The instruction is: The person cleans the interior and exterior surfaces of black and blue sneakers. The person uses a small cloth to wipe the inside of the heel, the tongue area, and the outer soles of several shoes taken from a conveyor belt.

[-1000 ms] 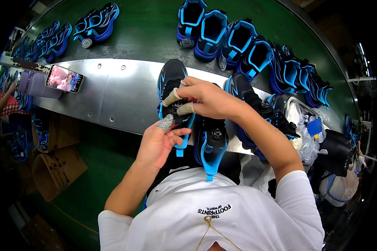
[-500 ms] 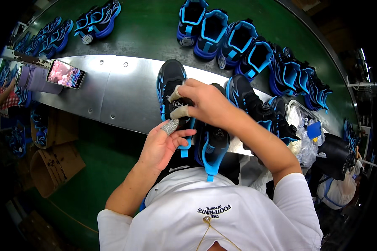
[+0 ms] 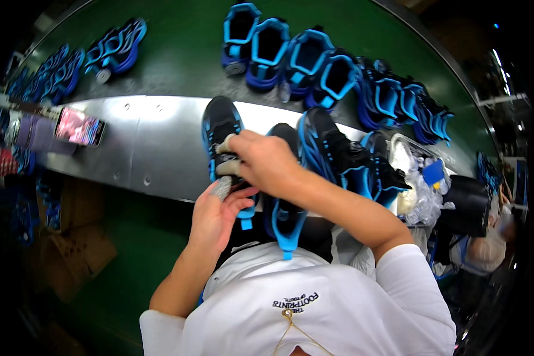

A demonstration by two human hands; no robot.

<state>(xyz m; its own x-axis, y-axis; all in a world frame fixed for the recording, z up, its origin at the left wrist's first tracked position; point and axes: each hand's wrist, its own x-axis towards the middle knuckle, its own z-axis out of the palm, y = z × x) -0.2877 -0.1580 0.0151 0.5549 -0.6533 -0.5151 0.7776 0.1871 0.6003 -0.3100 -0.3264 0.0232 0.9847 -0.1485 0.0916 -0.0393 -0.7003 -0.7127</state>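
Observation:
A black sneaker (image 3: pixel 221 117) with blue trim lies on the metal worktop, toe pointing away from me, heel tab near my shirt. My right hand (image 3: pixel 262 159) reaches over it from the right, thumb and finger closed at the lacing area; pale finger covers are on both. My left hand (image 3: pixel 215 210) grips near the shoe's collar, a grey wrap around one digit, its other fingers curled by the heel. What lies between the fingertips is hidden. Right beside this shoe is a second sneaker (image 3: pixel 287 225) with a blue heel loop, partly behind my right forearm.
More sneakers (image 3: pixel 323 137) lie to the right, by a tray (image 3: pixel 410 216) of clear plastic bits. A row of sneakers (image 3: pixel 305 56) stands on the green surface behind; others (image 3: pixel 117 50) sit far left. A phone (image 3: pixel 80 126) leans on a purple container (image 3: pixel 38 133). Below is a cardboard box (image 3: pixel 80 255).
The view has shifted, so the worktop and shoes appear farther left and slightly lower. Both hands stay on the same sneaker, with the right hand's fingers still at its lacing area.

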